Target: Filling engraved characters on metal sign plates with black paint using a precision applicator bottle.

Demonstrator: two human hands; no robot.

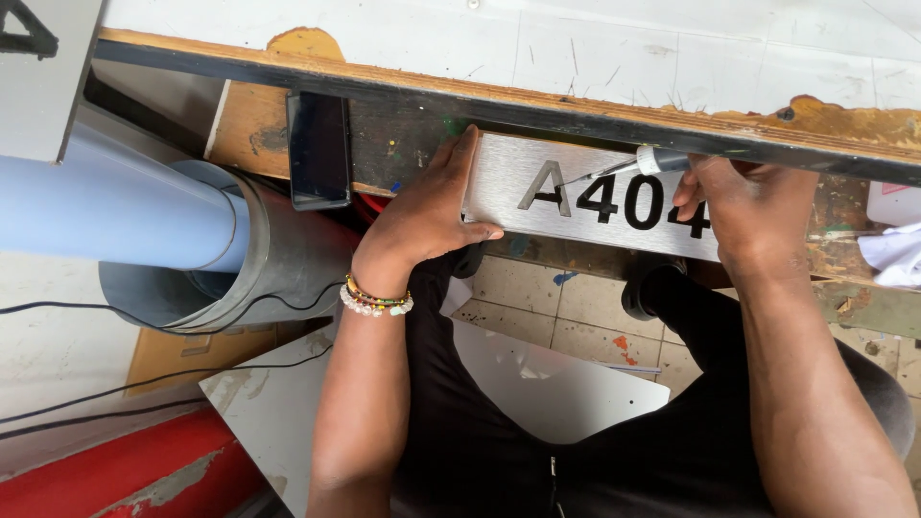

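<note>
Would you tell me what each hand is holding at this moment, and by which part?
The left hand grips the brushed-metal plate by its left end. The right hand holds a thin pointed tool by its grey handle, tip at the plate's raised characters.

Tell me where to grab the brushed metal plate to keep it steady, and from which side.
Grip the metal plate at its bare left end, coming from the left, probably as the left hand does: palm flat on the face, thumb along the lower edge. That end carries no raised characters and stays clear of the pointed tool in the right hand.
</note>
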